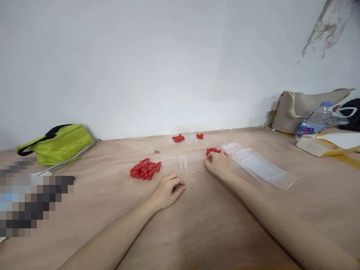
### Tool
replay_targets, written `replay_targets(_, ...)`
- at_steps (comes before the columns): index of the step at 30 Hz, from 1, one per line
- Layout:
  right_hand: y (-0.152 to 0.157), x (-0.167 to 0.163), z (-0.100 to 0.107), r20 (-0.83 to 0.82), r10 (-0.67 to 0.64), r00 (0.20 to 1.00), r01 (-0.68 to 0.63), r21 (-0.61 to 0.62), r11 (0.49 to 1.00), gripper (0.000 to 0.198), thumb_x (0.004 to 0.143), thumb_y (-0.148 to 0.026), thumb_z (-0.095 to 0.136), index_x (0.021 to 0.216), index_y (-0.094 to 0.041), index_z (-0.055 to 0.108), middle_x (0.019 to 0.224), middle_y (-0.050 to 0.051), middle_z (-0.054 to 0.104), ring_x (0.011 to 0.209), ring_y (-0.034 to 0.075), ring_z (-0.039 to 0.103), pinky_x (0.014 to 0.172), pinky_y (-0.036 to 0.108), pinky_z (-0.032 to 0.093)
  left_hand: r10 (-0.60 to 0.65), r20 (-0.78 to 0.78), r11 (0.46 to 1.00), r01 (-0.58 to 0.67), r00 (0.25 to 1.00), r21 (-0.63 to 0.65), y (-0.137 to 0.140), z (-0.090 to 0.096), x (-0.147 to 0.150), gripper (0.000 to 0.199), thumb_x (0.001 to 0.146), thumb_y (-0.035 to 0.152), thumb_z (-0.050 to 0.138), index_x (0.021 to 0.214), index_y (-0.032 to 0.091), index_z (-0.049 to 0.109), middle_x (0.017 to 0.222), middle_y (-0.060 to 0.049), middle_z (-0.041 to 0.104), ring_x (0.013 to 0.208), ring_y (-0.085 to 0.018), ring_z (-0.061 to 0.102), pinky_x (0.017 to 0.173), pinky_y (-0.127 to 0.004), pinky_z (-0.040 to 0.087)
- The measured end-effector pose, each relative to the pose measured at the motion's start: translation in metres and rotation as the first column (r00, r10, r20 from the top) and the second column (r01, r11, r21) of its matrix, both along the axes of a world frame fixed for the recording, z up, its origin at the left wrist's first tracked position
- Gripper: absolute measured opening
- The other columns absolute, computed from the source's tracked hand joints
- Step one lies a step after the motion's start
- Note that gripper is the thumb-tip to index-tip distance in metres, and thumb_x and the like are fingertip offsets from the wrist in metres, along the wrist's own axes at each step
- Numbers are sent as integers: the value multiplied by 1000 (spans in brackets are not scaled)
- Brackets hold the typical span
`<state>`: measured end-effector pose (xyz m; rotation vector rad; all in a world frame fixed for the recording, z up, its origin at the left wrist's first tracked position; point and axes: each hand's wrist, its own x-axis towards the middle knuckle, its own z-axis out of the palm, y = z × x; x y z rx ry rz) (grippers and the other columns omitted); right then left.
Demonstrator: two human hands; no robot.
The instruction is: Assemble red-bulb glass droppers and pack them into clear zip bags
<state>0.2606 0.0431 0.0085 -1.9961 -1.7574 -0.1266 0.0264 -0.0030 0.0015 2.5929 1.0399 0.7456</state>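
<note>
My left hand (169, 191) rests on the table with its fingers loosely curled, a gap inside the curl and nothing in it. Just beyond lies a row of thin clear tubes (182, 164), side by side. Left of the row is a heap of red rubber bulbs (144, 169) with narrow necks. My right hand (219, 164) is at the row's right end, fingers bent down and drawn together; what they hold, if anything, is hidden. A smaller group of red bulbs (215, 150) shows directly behind it, partly covered by the hand.
Clear zip bags (257, 165) lie right of my right hand. Near the wall sits a clear pack (191, 138) with red bulbs (178, 138) beside it. A yellow-green pouch (63, 144) is at left; a water bottle (315, 120) and beige bag (289, 112) stand at right.
</note>
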Motion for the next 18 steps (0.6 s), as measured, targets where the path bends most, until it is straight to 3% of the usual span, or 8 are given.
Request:
replay_targets(7, 13, -31, 5, 5, -22, 1000, 22, -194, 981, 30, 74, -28, 45, 97, -16, 60, 87, 12, 64, 88, 25, 57, 76, 38, 30, -4, 10, 1000, 4, 1000, 6, 0, 1, 0, 12, 82, 22, 48, 79, 18, 59, 76, -3, 56, 67, -13, 52, 63, -25, 41)
replay_targets(14, 24, -33, 12, -8, -46, 999, 41, -336, 941, 27, 68, -19, 53, 92, -13, 64, 92, 17, 63, 90, 26, 58, 74, 36, 34, 15, -36, 999, -14, 999, 42, 0, -2, 2, 13, 82, 22, 47, 80, 18, 59, 77, -3, 57, 68, -13, 52, 64, -25, 39)
replay_targets(16, 26, -33, 14, -8, -38, 999, 33, -366, 930, 28, 66, -18, 55, 93, -13, 64, 90, 17, 64, 90, 26, 58, 73, 35, 35, 119, -70, 984, -108, 990, 144, 1, 0, 1, 14, 81, 23, 48, 77, 18, 60, 76, -3, 58, 71, -15, 52, 67, -28, 37)
replay_targets(18, 26, -35, 15, -6, -30, 1000, 25, -385, 923, 28, 67, -18, 56, 93, -12, 64, 90, 17, 64, 90, 26, 58, 74, 35, 35, 309, -105, 915, -265, 945, 303, 5, 6, -4, 15, 80, 25, 48, 74, 19, 60, 77, -5, 58, 77, -20, 50, 71, -33, 34)
